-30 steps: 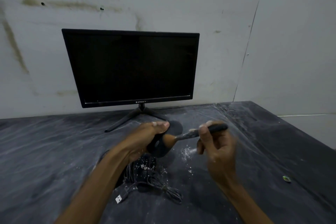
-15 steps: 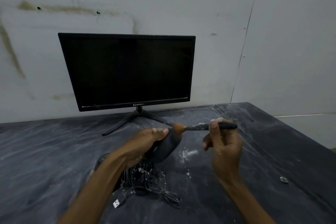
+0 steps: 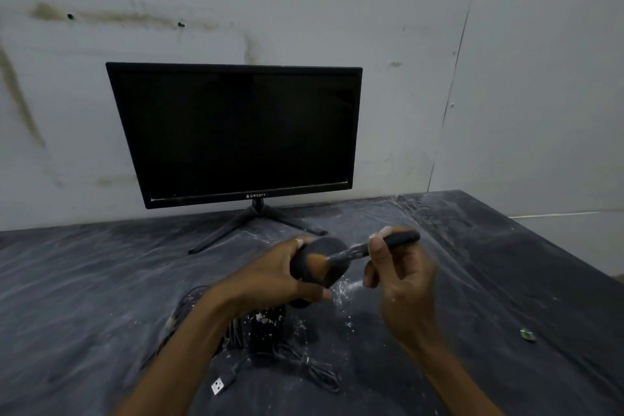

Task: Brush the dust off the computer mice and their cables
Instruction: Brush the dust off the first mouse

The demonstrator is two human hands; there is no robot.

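My left hand (image 3: 273, 275) grips a black computer mouse (image 3: 332, 263), lifted above the dark table (image 3: 84, 297). My right hand (image 3: 401, 284) holds a brush (image 3: 364, 251) by its black handle, the orange-brown bristles touching the mouse's surface. Under my left wrist lies a tangle of black cable (image 3: 287, 351) with a USB plug (image 3: 219, 384) at its near end. White dust (image 3: 342, 290) is scattered on the table below the mouse. Something dark, dusted white, lies among the cables beneath my left hand; I cannot tell what it is.
A black monitor (image 3: 236, 132) on a tripod-like stand (image 3: 256, 219) stands at the back against the grey wall. A small green and silver object (image 3: 527, 334) lies on the table at the right. The table's right edge runs diagonally at the far right.
The brush head has swept down from the mouse's top end onto its middle, and the mouse is turned a little in my left hand. The view shifted slightly.
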